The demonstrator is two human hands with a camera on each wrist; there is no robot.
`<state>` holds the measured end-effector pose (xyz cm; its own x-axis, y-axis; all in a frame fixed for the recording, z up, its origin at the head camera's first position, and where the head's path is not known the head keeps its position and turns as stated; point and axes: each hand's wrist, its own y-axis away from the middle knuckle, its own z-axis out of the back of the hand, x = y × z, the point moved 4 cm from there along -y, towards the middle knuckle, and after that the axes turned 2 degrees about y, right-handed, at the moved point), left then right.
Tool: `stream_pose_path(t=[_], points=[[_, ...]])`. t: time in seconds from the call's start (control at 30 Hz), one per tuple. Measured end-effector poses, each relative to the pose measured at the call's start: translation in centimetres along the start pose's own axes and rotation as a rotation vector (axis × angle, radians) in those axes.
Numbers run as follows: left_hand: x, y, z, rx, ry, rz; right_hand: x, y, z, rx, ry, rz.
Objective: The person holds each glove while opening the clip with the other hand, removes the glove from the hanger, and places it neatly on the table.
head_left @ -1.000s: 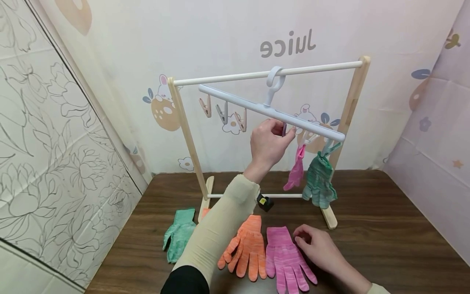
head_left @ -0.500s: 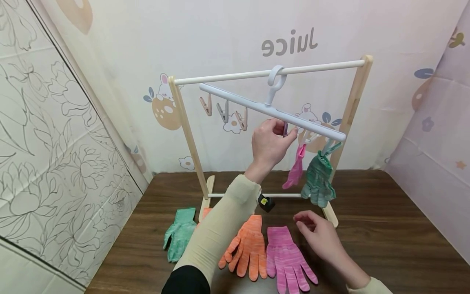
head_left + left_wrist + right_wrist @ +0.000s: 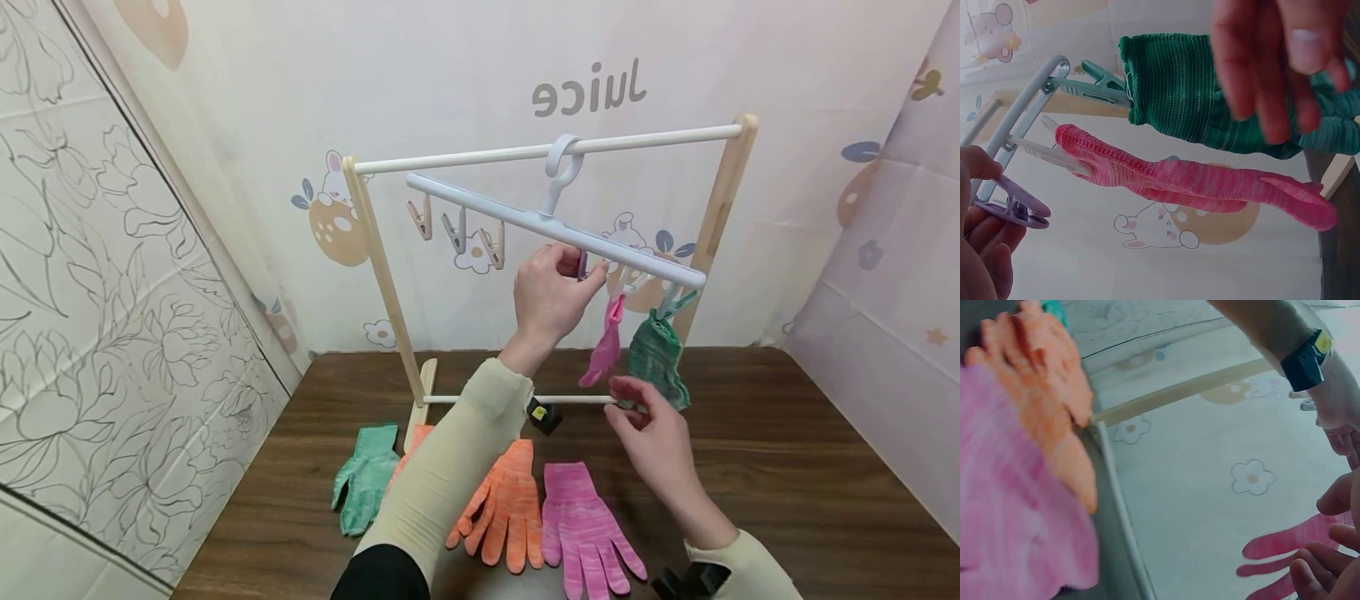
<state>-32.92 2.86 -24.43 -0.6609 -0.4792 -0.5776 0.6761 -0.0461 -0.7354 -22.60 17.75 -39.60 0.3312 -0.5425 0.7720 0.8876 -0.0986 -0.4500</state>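
Note:
My left hand [image 3: 551,287] pinches a purple clothespin [image 3: 1016,206] that hangs from the white hanger [image 3: 487,202]. Beside it, a pink glove [image 3: 604,342] is clipped by its cuff in a white clothespin [image 3: 1047,154]. At the hanger's near end, a green glove [image 3: 1172,94] dangles from a green clothespin [image 3: 1088,89]. My right hand [image 3: 656,437] is raised above the table, its fingers loosely bent with nothing between them. It overlaps the lower part of the green glove in the head and left wrist views.
Another pink glove [image 3: 588,525], orange gloves [image 3: 510,504] and a green glove [image 3: 369,479] lie on the dark table [image 3: 787,467]. Three more clothespins [image 3: 456,231] hang at the hanger's far end. A wooden rack [image 3: 386,283] with a white top rail [image 3: 465,158] carries the hanger.
My right hand has risen from beside the pink glove on the table to the hanging green glove. My left hand stays at the purple clothespin.

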Motion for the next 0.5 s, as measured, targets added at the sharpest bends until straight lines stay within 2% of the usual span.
stream_pose_path(t=[0.2,0.5], points=[[-0.2,0.0,0.0,0.001,0.006,-0.002,0.5,-2.0,-0.5,-0.053,-0.111,-0.037],[-0.3,0.2,-0.2,-0.004,0.039,-0.005,0.2,-4.0,-1.2,-0.121,-0.137,-0.121]])
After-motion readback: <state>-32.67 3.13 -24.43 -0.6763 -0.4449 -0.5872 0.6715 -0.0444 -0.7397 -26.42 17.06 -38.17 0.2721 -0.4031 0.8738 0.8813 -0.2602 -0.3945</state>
